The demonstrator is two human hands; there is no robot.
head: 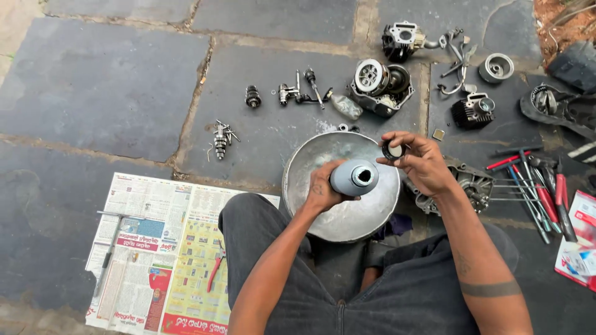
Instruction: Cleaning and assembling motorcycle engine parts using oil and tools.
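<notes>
The person is sitting on a dark stone-slab floor (105, 93), with wide bare paving lying open from nine to eleven o'clock, while engine parts are crowding the stretch from twelve to three. A round, dented silver metal basin (310, 162) is resting just ahead of the knees. Over it, the left hand (321, 189) is wrapping its fingers tight around a grey plastic bottle (352, 177), holding it tilted with its open mouth facing up toward the camera. The right hand (422, 162), at two o'clock of the bottle and just beside it, is pinching a small black round cap (393, 151) between thumb and fingertips. Both forearms are reaching forward from the lap. One spread newspaper (155, 248) is lying at eight o'clock, carrying one red-handled pair of pliers (215, 267). Several red-handled screwdrivers (534, 192) are lying at three o'clock.
</notes>
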